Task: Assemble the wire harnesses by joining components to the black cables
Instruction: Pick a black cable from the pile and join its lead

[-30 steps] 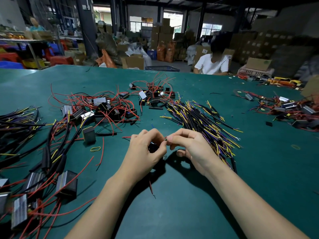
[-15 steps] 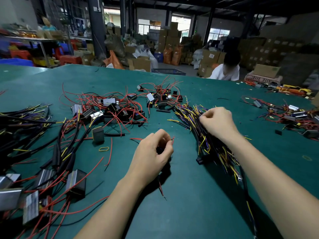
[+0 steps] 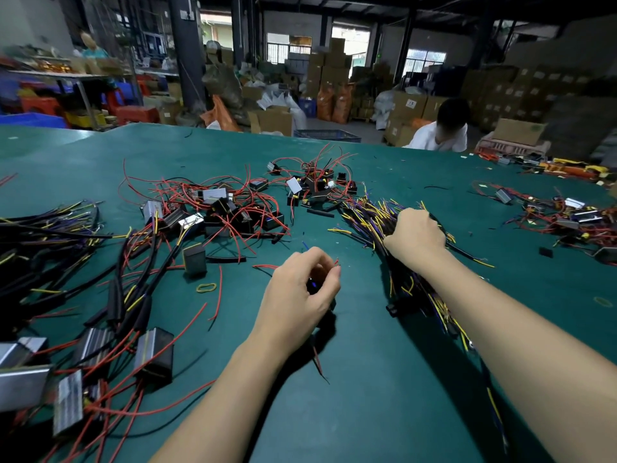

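My left hand [image 3: 300, 289] is closed around a small black component [image 3: 314, 285] with thin red wires; one red wire tip shows at my fingertips and another trails below my wrist. My right hand [image 3: 415, 237] rests on the pile of black cables [image 3: 374, 218] with yellow and purple leads, fingers curled into the bundle; which cable it grips is hidden. A heap of black components with red wires [image 3: 230, 208] lies left of that pile on the green table [image 3: 384, 379].
Finished harnesses with black sleeves and silver-faced boxes [image 3: 110, 349] crowd the left edge. A lone black box [image 3: 194, 260] and a yellow rubber band [image 3: 206, 288] lie left of my left hand. More parts [image 3: 567, 218] sit far right. A person in white [image 3: 440, 135] works beyond the table.
My right hand left the left hand and reached right and away into the black cable pile, where it now rests. My left hand kept hold of the component and barely moved.
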Action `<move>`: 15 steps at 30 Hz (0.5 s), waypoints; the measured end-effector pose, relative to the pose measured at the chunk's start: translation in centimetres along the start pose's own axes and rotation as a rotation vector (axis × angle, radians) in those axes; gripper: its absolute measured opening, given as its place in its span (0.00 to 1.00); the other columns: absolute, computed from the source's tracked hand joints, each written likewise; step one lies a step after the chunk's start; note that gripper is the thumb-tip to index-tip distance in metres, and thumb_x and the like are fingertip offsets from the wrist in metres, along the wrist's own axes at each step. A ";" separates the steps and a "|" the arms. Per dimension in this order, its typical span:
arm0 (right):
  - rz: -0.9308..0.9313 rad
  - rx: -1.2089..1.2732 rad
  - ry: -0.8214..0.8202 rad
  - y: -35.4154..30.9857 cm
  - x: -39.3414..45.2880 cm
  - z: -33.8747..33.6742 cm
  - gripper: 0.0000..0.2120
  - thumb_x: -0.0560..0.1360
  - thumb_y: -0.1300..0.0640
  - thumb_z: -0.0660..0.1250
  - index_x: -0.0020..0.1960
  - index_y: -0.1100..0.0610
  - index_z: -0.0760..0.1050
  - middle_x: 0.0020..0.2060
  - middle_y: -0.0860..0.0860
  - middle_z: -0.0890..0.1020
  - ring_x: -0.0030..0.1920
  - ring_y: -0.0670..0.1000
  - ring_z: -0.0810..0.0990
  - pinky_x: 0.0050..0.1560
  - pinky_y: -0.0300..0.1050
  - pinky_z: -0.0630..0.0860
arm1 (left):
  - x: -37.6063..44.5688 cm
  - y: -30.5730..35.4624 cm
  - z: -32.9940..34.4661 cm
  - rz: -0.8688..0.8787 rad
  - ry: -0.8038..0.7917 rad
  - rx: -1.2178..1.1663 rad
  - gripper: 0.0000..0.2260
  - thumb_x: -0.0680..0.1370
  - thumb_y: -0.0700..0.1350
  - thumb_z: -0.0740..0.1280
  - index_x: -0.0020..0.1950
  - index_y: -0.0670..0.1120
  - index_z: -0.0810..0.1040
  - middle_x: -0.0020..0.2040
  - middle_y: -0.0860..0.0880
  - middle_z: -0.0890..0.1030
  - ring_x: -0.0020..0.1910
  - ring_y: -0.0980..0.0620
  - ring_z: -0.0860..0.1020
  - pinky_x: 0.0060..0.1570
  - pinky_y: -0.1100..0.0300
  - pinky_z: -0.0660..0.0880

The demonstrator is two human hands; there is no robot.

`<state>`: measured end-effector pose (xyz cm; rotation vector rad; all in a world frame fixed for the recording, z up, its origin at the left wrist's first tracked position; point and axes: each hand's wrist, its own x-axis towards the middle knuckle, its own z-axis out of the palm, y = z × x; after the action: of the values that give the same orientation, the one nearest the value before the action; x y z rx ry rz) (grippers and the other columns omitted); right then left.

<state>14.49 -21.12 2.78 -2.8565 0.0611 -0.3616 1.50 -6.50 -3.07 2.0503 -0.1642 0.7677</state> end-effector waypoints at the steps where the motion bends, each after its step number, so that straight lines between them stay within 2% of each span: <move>1: 0.031 0.078 0.005 0.3 0.1 -0.3 0.07 0.72 0.61 0.68 0.43 0.63 0.71 0.49 0.61 0.77 0.53 0.63 0.77 0.47 0.48 0.72 | 0.0 0.0 0.0 0.005 -0.003 0.000 0.06 0.75 0.48 0.66 0.39 0.51 0.73 0.35 0.54 0.76 0.38 0.55 0.73 0.38 0.60 0.70; 4: 0.127 0.286 0.028 1.6 0.4 -1.1 0.15 0.70 0.59 0.68 0.32 0.60 0.63 0.40 0.59 0.74 0.41 0.60 0.72 0.39 0.45 0.67 | 0.1 -0.2 0.0 0.008 0.003 -0.012 0.06 0.76 0.45 0.67 0.39 0.48 0.74 0.35 0.55 0.76 0.38 0.55 0.74 0.38 0.60 0.70; 6: 0.150 0.424 0.000 2.3 0.3 -1.5 0.14 0.70 0.58 0.68 0.31 0.61 0.67 0.33 0.57 0.73 0.34 0.58 0.70 0.32 0.43 0.65 | 0.2 -0.2 0.0 0.007 0.016 -0.008 0.05 0.76 0.43 0.68 0.40 0.47 0.76 0.36 0.55 0.76 0.38 0.56 0.74 0.38 0.62 0.70; 10: 0.227 1.116 -0.372 3.1 -1.1 -1.8 0.11 0.74 0.65 0.64 0.34 0.61 0.71 0.30 0.56 0.74 0.22 0.47 0.64 0.18 0.34 0.55 | 0.2 -0.2 0.0 -0.007 0.033 -0.029 0.03 0.75 0.40 0.69 0.42 0.47 0.78 0.37 0.55 0.78 0.35 0.60 0.73 0.37 0.68 0.68; 12: 0.254 1.263 -0.493 3.5 -2.1 -1.9 0.09 0.76 0.67 0.64 0.38 0.62 0.71 0.31 0.55 0.74 0.19 0.43 0.66 0.16 0.32 0.56 | 0.2 -0.1 0.0 -0.014 0.035 -0.043 0.05 0.76 0.40 0.68 0.41 0.48 0.77 0.36 0.56 0.77 0.31 0.63 0.72 0.35 0.71 0.65; 15: 0.304 1.339 -0.596 3.7 -3.3 -2.0 0.06 0.76 0.67 0.65 0.40 0.63 0.73 0.31 0.55 0.75 0.20 0.44 0.69 0.17 0.31 0.60 | 0.2 0.1 0.0 -0.019 0.034 -0.053 0.05 0.76 0.40 0.68 0.40 0.47 0.77 0.34 0.56 0.76 0.28 0.64 0.70 0.32 0.72 0.63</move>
<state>10.79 -24.98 2.90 -1.4866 0.0886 0.3996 1.59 -6.50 -2.88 1.9844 -0.1442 0.7784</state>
